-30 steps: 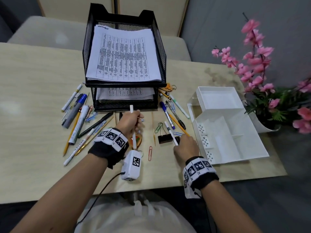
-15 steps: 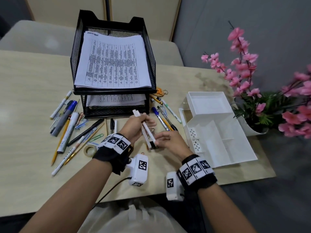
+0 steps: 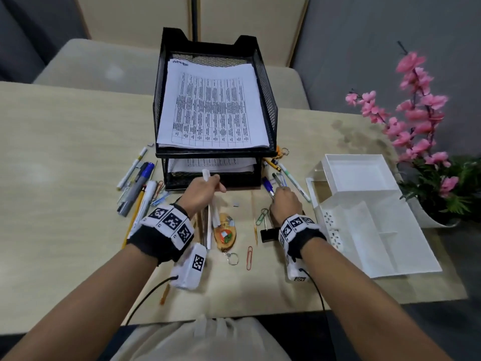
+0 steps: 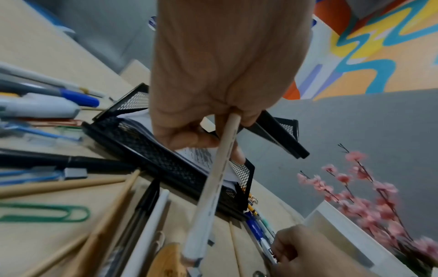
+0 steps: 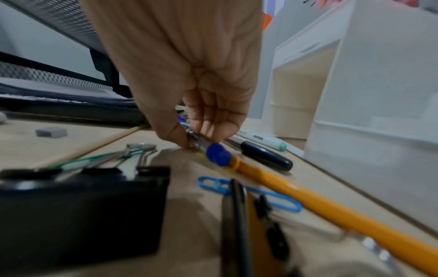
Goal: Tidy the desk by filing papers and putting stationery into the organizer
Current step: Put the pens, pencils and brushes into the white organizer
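Note:
My left hand [image 3: 216,185] grips a white pen [image 3: 215,213] upright in front of the black mesh paper tray [image 3: 270,105]; the left wrist view shows my fingers [image 4: 189,136] curled round the pen's shaft [image 4: 220,178]. My right hand [image 3: 279,190] is down on the desk among a cluster of pens, right of the tray. Its thumb and fingers [image 5: 206,120] pinch a blue-capped pen [image 5: 218,154] that lies on the desk, the same blue-capped pen [image 3: 267,185] in the head view. The white organizer [image 3: 364,230] sits empty to the right. Printed papers [image 3: 213,108] fill the tray.
More pens, pencils and clips [image 3: 138,188] lie left of the tray. A wooden keychain [image 3: 226,234], a red paper clip [image 3: 249,257] and a black binder clip [image 3: 269,235] lie between my wrists. A yellow pencil [image 5: 308,193] and black marker [image 5: 265,157] lie beside the pinched pen. Pink flowers [image 3: 416,113] stand far right.
My right hand left the white pen with my left hand and moved right and down to the blue-capped pen. My left hand kept its grip and shifted slightly toward the tray.

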Action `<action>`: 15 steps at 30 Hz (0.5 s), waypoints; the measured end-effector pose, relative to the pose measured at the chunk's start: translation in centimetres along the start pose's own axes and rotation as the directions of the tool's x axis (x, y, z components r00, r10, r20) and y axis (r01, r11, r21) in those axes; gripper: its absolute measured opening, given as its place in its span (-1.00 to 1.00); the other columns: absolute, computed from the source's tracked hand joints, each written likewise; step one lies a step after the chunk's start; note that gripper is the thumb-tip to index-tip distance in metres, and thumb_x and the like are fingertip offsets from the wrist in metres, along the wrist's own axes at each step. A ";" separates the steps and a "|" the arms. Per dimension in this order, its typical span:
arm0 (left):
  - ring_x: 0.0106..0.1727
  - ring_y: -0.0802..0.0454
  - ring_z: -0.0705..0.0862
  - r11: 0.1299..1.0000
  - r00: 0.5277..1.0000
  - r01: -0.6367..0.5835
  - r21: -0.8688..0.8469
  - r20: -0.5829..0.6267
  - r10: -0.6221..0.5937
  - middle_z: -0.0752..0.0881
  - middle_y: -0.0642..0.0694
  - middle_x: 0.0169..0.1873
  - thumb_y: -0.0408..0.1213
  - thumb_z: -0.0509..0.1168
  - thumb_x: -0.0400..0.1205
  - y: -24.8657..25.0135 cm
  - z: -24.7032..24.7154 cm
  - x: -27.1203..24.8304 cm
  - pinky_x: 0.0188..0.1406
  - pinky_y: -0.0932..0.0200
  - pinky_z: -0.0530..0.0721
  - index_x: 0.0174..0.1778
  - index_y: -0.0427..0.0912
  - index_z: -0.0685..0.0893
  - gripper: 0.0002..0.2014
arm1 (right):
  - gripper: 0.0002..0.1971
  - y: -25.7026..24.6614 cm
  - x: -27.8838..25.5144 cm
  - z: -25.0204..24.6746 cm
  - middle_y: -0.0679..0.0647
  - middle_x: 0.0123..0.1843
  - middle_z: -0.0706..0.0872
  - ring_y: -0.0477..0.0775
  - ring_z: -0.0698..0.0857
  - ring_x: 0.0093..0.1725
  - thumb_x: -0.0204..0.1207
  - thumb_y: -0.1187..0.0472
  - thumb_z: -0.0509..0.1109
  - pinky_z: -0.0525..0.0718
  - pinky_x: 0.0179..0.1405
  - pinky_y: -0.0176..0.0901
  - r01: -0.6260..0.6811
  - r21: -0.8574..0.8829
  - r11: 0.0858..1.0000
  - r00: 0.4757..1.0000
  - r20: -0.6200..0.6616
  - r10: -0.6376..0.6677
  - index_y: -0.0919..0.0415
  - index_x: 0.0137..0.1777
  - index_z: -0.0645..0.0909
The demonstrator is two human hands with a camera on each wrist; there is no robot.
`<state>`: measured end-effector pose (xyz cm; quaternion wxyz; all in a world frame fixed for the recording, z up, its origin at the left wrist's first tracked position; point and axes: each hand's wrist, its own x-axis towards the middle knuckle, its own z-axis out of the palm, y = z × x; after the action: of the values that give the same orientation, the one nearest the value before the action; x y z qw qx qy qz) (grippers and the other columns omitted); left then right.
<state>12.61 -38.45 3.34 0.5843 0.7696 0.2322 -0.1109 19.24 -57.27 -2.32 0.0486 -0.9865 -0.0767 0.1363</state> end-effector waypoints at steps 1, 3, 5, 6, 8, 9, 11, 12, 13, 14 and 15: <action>-0.20 0.01 0.47 0.999 0.999 -0.014 0.050 0.044 0.011 0.57 -0.13 -0.23 -0.13 -0.07 0.76 0.1 -0.1 0.3 -0.29 0.20 0.36 -0.13 -0.27 0.67 -0.55 | -0.73 0.0 -0.2 -0.1 0.32 0.26 0.60 0.30 0.62 0.24 0.58 0.41 0.16 0.61 0.13 0.04 -0.016 0.002 1.000 1.000 0.010 0.016 0.42 0.24 0.53; -0.38 0.06 0.40 0.992 0.992 -0.050 0.115 0.117 0.037 0.47 -0.06 -0.41 -0.12 -0.03 0.75 0.6 0.1 0.7 -0.36 0.20 0.33 -0.30 -0.19 0.65 -0.55 | -0.76 0.2 -0.6 -0.5 0.33 0.18 0.66 0.31 0.66 0.18 0.57 0.39 0.19 0.62 0.07 0.02 -0.072 0.099 0.992 0.997 0.002 0.072 0.40 0.18 0.57; -0.44 0.09 0.36 0.981 0.983 -0.113 0.156 0.162 0.088 0.42 -0.03 -0.47 -0.13 0.04 0.73 1.3 0.8 1.1 -0.39 0.21 0.32 -0.40 -0.11 0.63 -0.57 | -0.80 0.5 -1.1 -1.4 0.32 0.10 0.71 0.27 0.68 0.10 0.55 0.38 0.23 0.60 -0.01 -0.04 -0.109 0.322 0.940 0.989 -0.058 0.135 0.35 0.11 0.60; -0.42 0.11 0.38 0.974 0.976 -0.148 0.169 0.183 0.116 0.44 -0.02 -0.46 -0.13 0.07 0.72 1.6 1.3 1.2 -0.36 0.22 0.35 -0.40 -0.10 0.64 -0.59 | -0.82 0.8 -1.6 -2.0 0.29 0.05 0.71 0.23 0.68 0.04 0.55 0.39 0.25 0.57 -0.06 -0.09 -0.109 0.444 0.889 0.981 -0.097 0.168 0.34 0.09 0.60; -0.39 0.16 0.44 0.964 0.957 -0.214 0.159 0.233 0.174 0.48 0.00 -0.44 -0.13 0.11 0.71 2.5 2.6 1.2 -0.30 0.24 0.39 -0.35 -0.12 0.66 -0.64 | -0.75 1.7 -2.5 -3.8 0.11 -0.08 0.69 0.19 0.67 -0.02 0.52 0.44 0.27 0.55 -0.13 -0.17 -0.062 0.649 0.758 0.957 -0.178 0.230 0.29 0.19 0.54; -0.41 0.20 0.46 0.957 0.943 -0.250 0.147 0.261 0.206 0.49 0.00 -0.44 -0.14 0.14 0.70 3.0 3.4 1.3 -0.30 0.26 0.40 -0.32 -0.14 0.68 -0.66 | -0.61 2.3 -3.1 -4.9 -0.01 -0.17 0.63 0.16 0.67 -0.08 0.50 0.48 0.28 0.59 -0.17 -0.16 -0.021 0.725 0.688 0.938 -0.224 0.264 0.22 0.31 0.46; -0.43 0.23 0.48 0.942 0.911 -0.313 0.122 0.320 0.261 0.53 -0.03 -0.43 -0.16 0.16 0.69 4.3 5.3 1.4 -0.31 0.30 0.43 -0.22 -0.22 0.73 -0.69 | -0.31 4.4 -4.2 -7.3 -0.04 -0.24 0.58 0.08 0.66 -0.22 0.44 0.54 0.28 0.66 -0.25 -0.17 0.062 0.792 0.608 0.890 -0.320 0.326 0.02 0.51 0.24; -0.42 0.23 0.49 0.934 0.892 -0.340 0.104 0.350 0.286 0.56 -0.05 -0.40 -0.17 0.17 0.69 5.1 6.4 1.5 -0.31 0.33 0.45 -0.15 -0.27 0.75 -0.69 | -0.20 5.8 -4.6 -8.3 0.01 -0.23 0.59 0.07 0.66 -0.26 0.43 0.56 0.30 0.68 -0.25 -0.18 0.081 0.792 0.605 0.862 -0.360 0.355 -0.06 0.56 0.13; -0.43 0.27 0.52 0.926 0.872 -0.368 0.079 0.375 0.315 0.58 -0.05 -0.38 -0.19 0.17 0.69 5.9 7.7 1.6 -0.31 0.36 0.49 -0.09 -0.30 0.75 -0.69 | -0.12 7.3 -4.9 -9.2 0.05 -0.23 0.59 0.05 0.66 -0.28 0.42 0.57 0.31 0.69 -0.25 -0.23 0.087 0.784 0.615 0.835 -0.394 0.384 -0.09 0.60 0.05; -0.44 0.31 0.54 0.918 0.853 -0.394 0.052 0.393 0.344 0.59 -0.03 -0.38 -0.21 0.17 0.70 6.7 9.1 1.7 -0.31 0.39 0.52 -0.06 -0.32 0.74 -0.70 | -0.07 9.0 -5.0 -9.9 0.03 -0.24 0.58 0.00 0.65 -0.29 0.41 0.58 0.32 0.68 -0.28 -0.37 0.086 0.771 0.631 0.809 -0.424 0.408 -0.09 0.62 0.00; -0.43 0.31 0.56 0.909 0.838 -0.417 0.031 0.402 0.370 0.60 -0.02 -0.40 -0.23 0.17 0.69 7.5 10.5 1.8 -0.28 0.37 0.55 -0.05 -0.34 0.74 -0.71 | -0.05 10.5 -5.0 -10.5 0.00 -0.24 0.57 -0.05 0.63 -0.29 0.40 0.59 0.32 0.62 -0.37 -0.55 0.080 0.758 0.647 0.790 -0.445 0.423 -0.09 0.63 -0.02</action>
<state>18.87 -49.60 5.88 0.5825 0.7965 -0.0578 -0.1514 18.80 -69.23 7.83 0.4537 -0.8719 0.1041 -0.1518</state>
